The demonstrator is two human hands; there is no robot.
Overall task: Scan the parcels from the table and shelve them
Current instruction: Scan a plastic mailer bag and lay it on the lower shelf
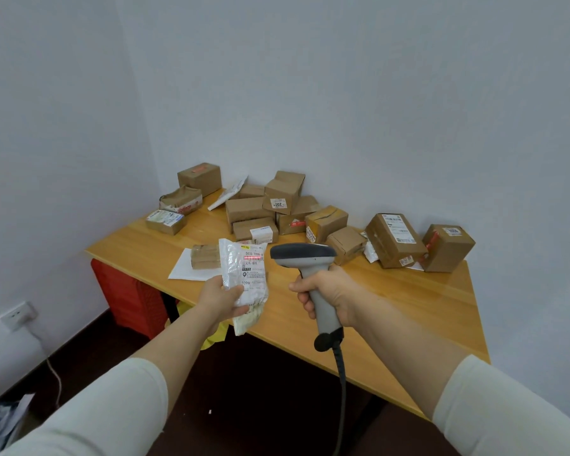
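Note:
My left hand [222,299] grips a white plastic mailer parcel [246,274] by its lower left edge and holds it upright above the wooden table [408,301]. A red scan line lies across the barcode at the top of its label. My right hand [326,296] grips the handle of a grey barcode scanner [305,258], whose head points left at the parcel from a short distance. The scanner's cable hangs down between my arms.
Several brown cardboard parcels [277,209] crowd the back of the table, with two larger boxes [392,240] at the right. A flat white envelope [190,268] with a small brown parcel on it lies near the left edge. Red crates [129,297] stand under the table.

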